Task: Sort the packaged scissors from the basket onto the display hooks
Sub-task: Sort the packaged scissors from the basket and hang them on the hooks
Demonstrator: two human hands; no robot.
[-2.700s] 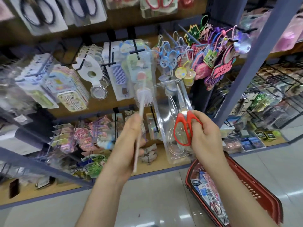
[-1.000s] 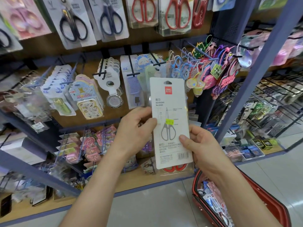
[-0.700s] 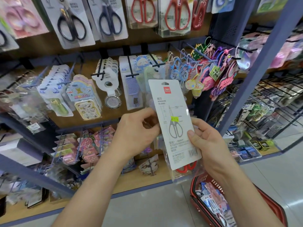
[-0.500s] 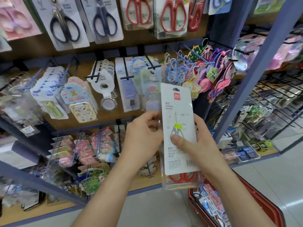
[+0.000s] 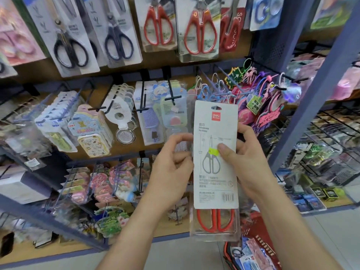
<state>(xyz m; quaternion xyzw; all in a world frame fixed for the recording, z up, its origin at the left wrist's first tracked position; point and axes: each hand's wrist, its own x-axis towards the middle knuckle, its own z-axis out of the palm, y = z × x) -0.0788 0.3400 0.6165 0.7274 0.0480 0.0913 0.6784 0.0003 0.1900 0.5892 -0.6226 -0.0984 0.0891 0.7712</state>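
Plainly the sorting is only part done. The rack (image 5: 303,114) fills the view, and its top row already carries hung scissors: black pairs (image 5: 71,49) to the left and red pairs (image 5: 200,34) to the right, each pack hanging flat on its hook. The lower rows hold combs, hair ties and other small goods, none of which belong to this job.

The basket (image 5: 255,227) sits on the floor at lower right, mostly out of frame, and several more packs (image 5: 251,256) lie in it. How many, and whether all are scissors, I cannot tell.

One pack (image 5: 215,182) is up in the air in front of the middle rows, upright, with its printed back toward the camera. Red handles show through the clear shell at its foot, so it looks to match the red pairs above.

The right hand (image 5: 247,162) grips it, thumb laid across the card beside a yellow sticker (image 5: 213,151) and fingers wrapped round the far side. The left hand (image 5: 171,172) has curled fingers at the pack's left edge and appears to pinch it, though blur there leaves some doubt.

The hang hole (image 5: 216,108) at the pack's top is free, on no hook. So this pack is picked and not yet hung; it wants lifting to the red row, and the basket's load follows after.
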